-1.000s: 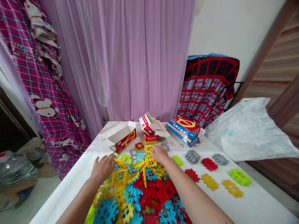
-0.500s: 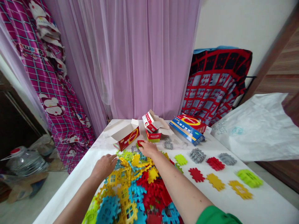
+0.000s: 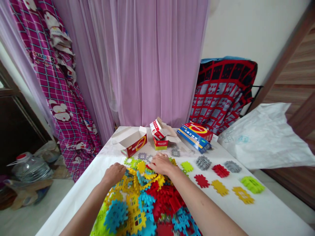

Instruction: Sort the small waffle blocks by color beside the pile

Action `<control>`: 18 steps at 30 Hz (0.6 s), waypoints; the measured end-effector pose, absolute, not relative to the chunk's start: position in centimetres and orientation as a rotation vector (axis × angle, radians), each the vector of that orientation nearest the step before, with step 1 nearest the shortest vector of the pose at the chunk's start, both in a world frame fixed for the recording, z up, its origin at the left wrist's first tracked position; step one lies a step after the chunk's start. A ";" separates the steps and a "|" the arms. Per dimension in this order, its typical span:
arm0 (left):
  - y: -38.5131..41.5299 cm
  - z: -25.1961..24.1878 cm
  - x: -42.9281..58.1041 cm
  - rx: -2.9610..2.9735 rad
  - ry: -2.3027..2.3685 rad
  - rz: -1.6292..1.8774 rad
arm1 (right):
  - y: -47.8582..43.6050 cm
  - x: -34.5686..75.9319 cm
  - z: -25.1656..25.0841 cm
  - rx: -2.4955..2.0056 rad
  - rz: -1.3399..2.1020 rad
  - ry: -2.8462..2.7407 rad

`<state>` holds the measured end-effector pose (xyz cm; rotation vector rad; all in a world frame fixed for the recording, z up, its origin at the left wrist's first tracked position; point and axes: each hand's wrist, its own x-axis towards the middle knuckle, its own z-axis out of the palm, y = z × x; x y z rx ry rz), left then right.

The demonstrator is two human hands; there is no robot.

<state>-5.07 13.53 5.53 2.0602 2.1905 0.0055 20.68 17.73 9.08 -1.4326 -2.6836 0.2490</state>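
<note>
A heap of notched plastic building blocks in yellow (image 3: 133, 206), blue (image 3: 116, 214), red (image 3: 167, 198) and lime green (image 3: 99, 224) lies between my forearms. My left hand (image 3: 115, 173) rests at the heap's upper left edge, fingers lying over it and holding nothing that shows. At the far end, my right hand (image 3: 161, 163) has its fingers closed on a red block (image 3: 148, 167), mostly hidden by the hand. Grey blocks (image 3: 142, 156) lie just beyond its fingertips.
Right of the heap, separate blocks lie on the white tabletop (image 3: 263, 213), among them a grey stack (image 3: 203, 163) and a lime one (image 3: 252, 184). Behind are an open red carton (image 3: 135, 147), small boxes (image 3: 161, 143) and a blue box (image 3: 194, 139). A white bag (image 3: 265, 137) stands at right.
My right hand has drawn back toward me, bringing the red block over the heap. My left hand stays near the heap's left edge. The whole view has shifted slightly.
</note>
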 end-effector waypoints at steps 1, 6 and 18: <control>13.2 5.6 -4.9 2.060 2.181 0.004 | 17.2 20.9 9.2 -1.414 0.250 -2.678; 12.5 6.2 -4.5 2.003 2.241 0.017 | 14.4 22.7 10.1 -1.438 0.287 -2.500; 15.1 5.6 -3.9 1.918 2.233 -0.087 | 6.8 31.9 7.4 -1.351 0.457 -1.843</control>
